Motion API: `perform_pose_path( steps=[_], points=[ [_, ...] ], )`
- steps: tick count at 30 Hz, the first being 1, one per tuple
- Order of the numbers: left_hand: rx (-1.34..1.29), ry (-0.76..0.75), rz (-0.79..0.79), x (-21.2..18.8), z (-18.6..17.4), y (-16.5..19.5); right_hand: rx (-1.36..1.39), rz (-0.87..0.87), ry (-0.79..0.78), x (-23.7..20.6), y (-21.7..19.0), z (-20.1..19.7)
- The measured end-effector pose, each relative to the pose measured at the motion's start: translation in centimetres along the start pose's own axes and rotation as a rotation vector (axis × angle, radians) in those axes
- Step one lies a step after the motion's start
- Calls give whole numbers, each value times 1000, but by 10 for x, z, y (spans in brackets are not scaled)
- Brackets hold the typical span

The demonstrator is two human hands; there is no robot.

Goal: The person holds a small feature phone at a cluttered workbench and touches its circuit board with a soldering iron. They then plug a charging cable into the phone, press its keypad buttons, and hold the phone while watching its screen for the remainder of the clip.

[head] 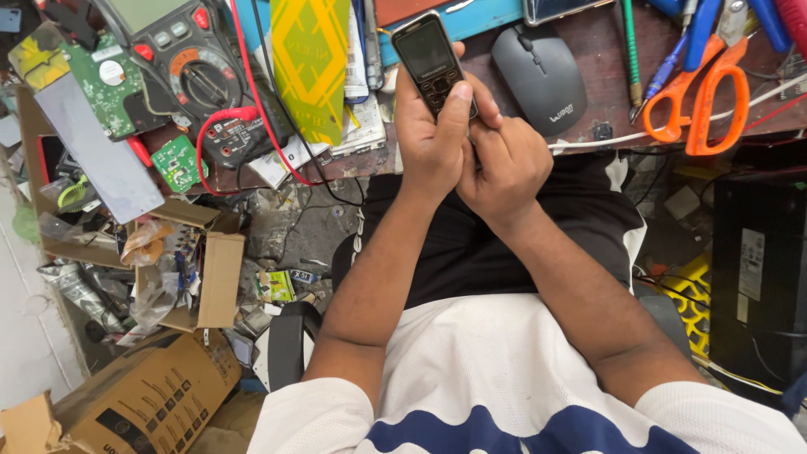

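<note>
A small black keypad phone [431, 62] is being held upright above the edge of the workbench [605, 76], in front of the person's lap. It is being gripped by the left hand [433, 139], whose fingers are being wrapped around the back and lower half of the handset while the thumb [454, 113] is being pressed flat onto the keypad. The right hand [504, 168] is being kept loosely curled just beside the left, its fingertips being laid against the phone's lower right side; whether it is truly clasping the phone cannot be told. Just to the right of the phone, a dark grey computer mouse [538, 76] is being left on the bench, and farther right a pair of orange-handled scissors [702, 97] is lying near the edge. To the left, a multimeter [197, 71] with red leads is being kept beside a green circuit board [109, 84]. Below the bench, cardboard boxes [151, 395] are being stored on the cluttered floor.
</note>
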State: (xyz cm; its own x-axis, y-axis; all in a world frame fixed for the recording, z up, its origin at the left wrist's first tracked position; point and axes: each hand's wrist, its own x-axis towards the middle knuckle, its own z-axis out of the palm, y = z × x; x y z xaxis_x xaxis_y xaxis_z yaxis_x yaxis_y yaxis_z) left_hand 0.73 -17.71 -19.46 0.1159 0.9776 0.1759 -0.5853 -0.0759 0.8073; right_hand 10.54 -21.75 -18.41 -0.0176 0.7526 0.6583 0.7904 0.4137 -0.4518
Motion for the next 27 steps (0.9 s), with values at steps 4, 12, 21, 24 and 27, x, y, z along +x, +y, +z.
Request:
perform_pose_path(
  steps=[4,12,21,24,27],
  points=[
    [12,-6,-12,0,0,1,2,0,-8,-1,1,0],
    [-89,-9,-78,1,-3,3,-19,-12,-12,-1,0,0],
    [-276,28,-140,2,-6,2,-1,-20,-18,-1,0,2],
    [-181,41,-122,2,-6,1,-18,-16,-23,-1,1,3],
    [-128,56,-104,2,-4,0,-26,-11,-22,-2,1,5]
  ],
)
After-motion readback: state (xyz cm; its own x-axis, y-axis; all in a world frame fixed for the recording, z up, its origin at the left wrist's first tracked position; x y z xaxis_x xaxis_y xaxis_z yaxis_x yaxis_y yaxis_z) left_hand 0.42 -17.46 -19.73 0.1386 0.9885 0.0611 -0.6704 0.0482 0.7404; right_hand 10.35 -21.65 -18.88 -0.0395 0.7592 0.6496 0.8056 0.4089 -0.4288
